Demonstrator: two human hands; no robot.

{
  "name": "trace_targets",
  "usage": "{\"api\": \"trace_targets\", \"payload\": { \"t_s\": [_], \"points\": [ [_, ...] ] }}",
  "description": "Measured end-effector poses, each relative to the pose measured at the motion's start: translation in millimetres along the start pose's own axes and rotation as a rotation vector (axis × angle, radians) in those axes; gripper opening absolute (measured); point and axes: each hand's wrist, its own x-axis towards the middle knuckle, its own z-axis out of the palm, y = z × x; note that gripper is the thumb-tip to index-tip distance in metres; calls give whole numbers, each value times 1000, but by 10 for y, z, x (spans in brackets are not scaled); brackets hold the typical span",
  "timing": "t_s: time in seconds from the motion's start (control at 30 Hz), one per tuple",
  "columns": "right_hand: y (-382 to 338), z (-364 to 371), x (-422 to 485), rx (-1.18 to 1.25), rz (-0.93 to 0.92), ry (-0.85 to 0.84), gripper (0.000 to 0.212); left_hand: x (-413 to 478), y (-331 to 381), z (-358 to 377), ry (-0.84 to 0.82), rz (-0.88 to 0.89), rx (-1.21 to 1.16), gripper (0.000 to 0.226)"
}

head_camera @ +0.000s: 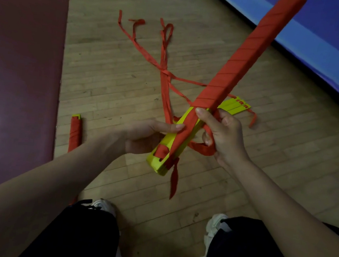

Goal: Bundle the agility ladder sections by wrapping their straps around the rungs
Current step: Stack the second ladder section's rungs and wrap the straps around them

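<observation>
I see the left hand (149,134) holding the rung bundle (159,160) up over the wooden floor (107,81). Its thumb lies flat on the red wrap and the other fingers go under the yellow rungs, so it is grasping the bundle. The bundle is long and tilted. Its near end is low by the left hand and its far end points up and to the right. Most of it is covered by the red wrap (255,49), wound round and round. Only the near end shows yellow.

The right hand (222,133) is just beside the left one. Its thumb touches the bundle where the wrap ends. Its fingers are curled round the loose strap (201,149), which loops under the bundle. A short strap end (174,180) hangs down from the near tip.

On the floor past the hands lie more yellow rungs (236,105) with tangled red straps (164,65) spread out away from me. A finished bundle (75,131) lies on the floor to the left, next to a dark red mat (22,52). A blue mat (327,50) is at the far right. Two white shoes (103,205) show at the bottom.
</observation>
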Motion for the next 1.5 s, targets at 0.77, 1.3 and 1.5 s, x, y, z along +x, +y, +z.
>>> {"api": "trace_targets", "payload": {
  "t_s": [0.77, 1.3, 1.5],
  "points": [
    [-71, -37, 14, 58, -24, 14, 21, 15, -66, -7, -238, -182, -111, 75],
    [-214, -35, -25, 63, -11, -67, 24, -60, -5, 79, -238, 309, 5, 32],
    [-194, -114, 29, -95, -8, -192, 14, -143, 16, 53, -212, 316, 74, 42]
  ]
}}
